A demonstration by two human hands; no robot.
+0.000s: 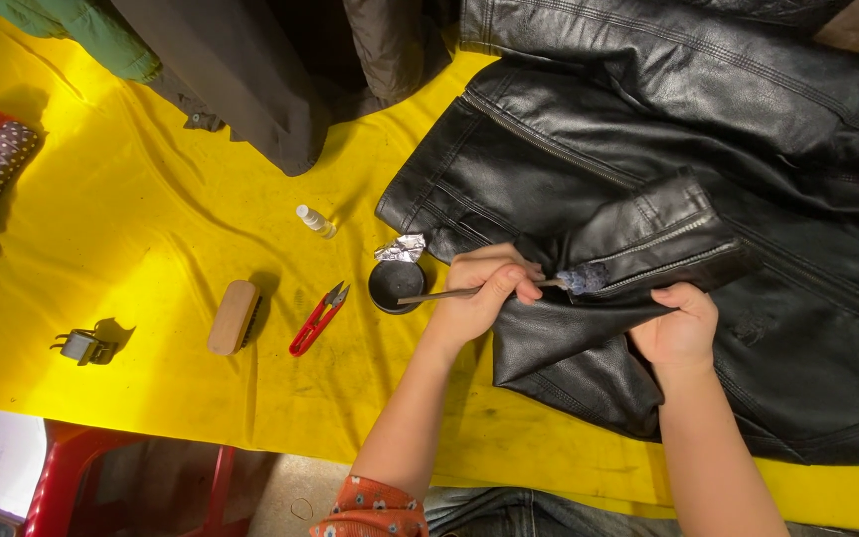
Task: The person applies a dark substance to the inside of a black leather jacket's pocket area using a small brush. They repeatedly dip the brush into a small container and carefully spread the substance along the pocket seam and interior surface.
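Two hands work at the cuff of a black leather jacket (708,149) spread over a table under a yellow cloth (151,199). The left hand (484,293) is curled around a thin brush (469,292), fingers pinched on its handle, and the bristle end sits on a greyish wet patch (584,279) at the sleeve cuff (648,244), just beside the cuff's zipper. The right hand (683,323) is closed on the leather below the cuff, gripping a fold to hold the sleeve taut.

Taking the cuff as the landmark: a small dark bowl (396,283) stands just to its left, touching or nearly touching the left hand's wrist side, with a crumpled piece of foil (402,248) above the bowl. Further left of the cuff lie red thread snips (318,318), a small clear bottle (315,221) and a wooden brush (235,317); a small grey clip (82,346) lies well apart at the far left.

Risks, as I judge them: the bowl sits so near the left forearm that a backward stroke could tip it and spill its contents over the cloth or the jacket hem. A loaded brush could drag product into the zipper teeth, or spread beyond the worn patch and leave an uneven sheen. If the right hand's grip slackens, the leather would crease under the bristles and the coat would streak.
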